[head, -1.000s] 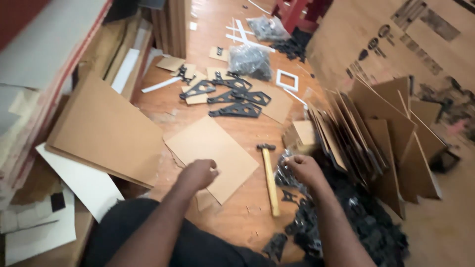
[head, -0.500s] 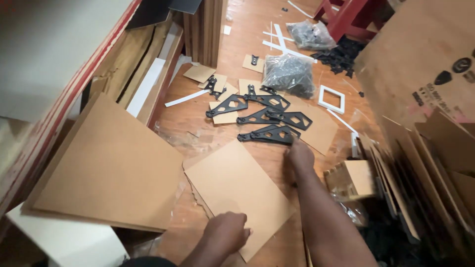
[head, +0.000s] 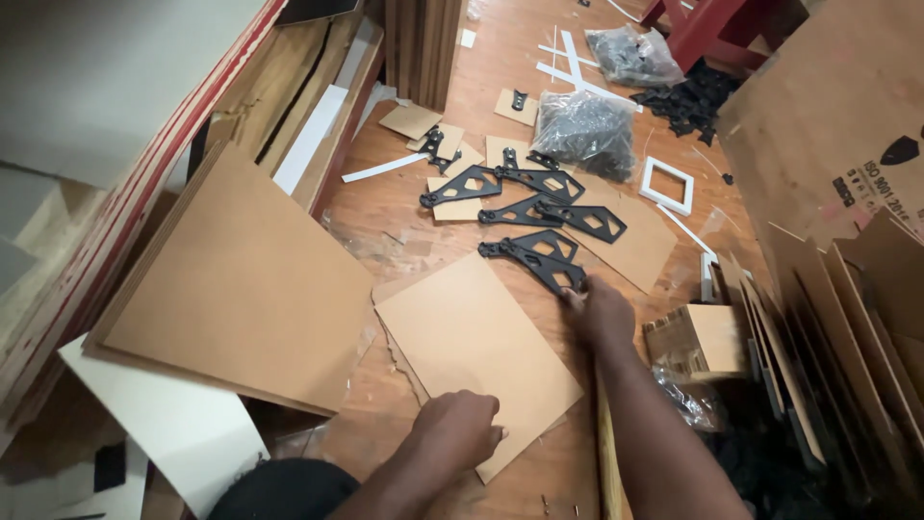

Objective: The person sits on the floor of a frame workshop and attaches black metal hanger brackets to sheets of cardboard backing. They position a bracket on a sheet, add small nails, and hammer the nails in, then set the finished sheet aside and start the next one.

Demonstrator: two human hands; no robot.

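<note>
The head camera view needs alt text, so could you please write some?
The right hand grips a black bracket on a wooden floor, while the left hand presses on a brown board. More brackets and boards lie around.

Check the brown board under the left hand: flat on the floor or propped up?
Flat. The brown board lies face-up on the wooden floor, and the left hand rests on its near edge, pressing down.

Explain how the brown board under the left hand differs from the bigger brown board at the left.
The board under the left hand lies flat on the wooden floor; the bigger board rests raised on a white sheet. The first is clearly smaller. The right hand works beside the first; nothing touches the bigger one. Both are plain brown rectangles.
</note>
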